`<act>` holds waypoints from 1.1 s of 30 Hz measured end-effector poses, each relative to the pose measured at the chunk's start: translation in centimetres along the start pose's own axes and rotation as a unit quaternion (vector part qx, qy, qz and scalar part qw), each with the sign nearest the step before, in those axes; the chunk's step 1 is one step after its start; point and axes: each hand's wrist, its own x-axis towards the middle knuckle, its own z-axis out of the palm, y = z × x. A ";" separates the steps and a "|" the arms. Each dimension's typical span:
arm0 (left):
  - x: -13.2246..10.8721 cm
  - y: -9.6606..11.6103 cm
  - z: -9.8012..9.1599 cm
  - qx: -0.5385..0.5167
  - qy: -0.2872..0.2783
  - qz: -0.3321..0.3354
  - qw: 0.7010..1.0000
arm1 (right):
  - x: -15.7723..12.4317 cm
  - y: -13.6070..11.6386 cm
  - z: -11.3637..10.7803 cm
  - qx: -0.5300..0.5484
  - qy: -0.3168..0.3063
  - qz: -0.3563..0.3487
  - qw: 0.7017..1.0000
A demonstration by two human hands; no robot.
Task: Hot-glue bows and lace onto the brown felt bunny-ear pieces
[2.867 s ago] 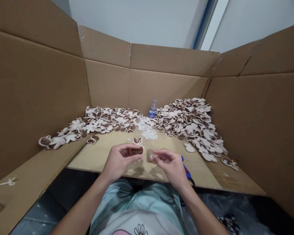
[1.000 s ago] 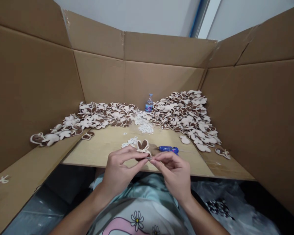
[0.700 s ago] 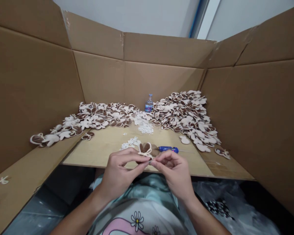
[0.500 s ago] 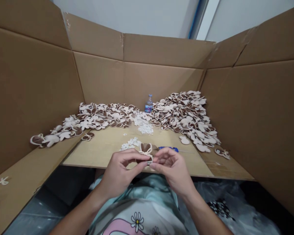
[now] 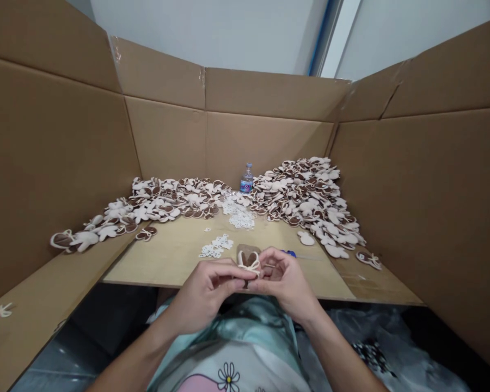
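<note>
A left hand (image 5: 206,296) and a right hand (image 5: 286,283), grips closed at the fingertips, pinch a brown-and-cream felt rabbit-ear piece (image 5: 248,261) with a cream cord bow near the bench's (image 5: 167,261) front edge. White lace scraps (image 5: 215,246) lie just beside; heaped felt pieces (image 5: 306,198) line the back edge.

Cardboard walls (image 5: 65,163) and piled fabric shapes (image 5: 306,201) hem the plywood board (image 5: 175,256).
</note>
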 end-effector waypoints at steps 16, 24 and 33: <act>1.1 -2.2 0.6 -0.114 0.046 -0.096 0.988 | 0.1 -0.3 -1.3 -0.092 -0.173 0.005 0.981; 1.1 -3.2 0.5 -0.093 -0.016 -0.121 0.988 | 0.8 0.7 -1.6 -0.078 -0.153 0.049 0.984; 1.6 -2.6 -3.0 0.007 0.073 -0.117 0.990 | 0.8 0.7 -3.1 -0.222 -0.205 0.193 0.934</act>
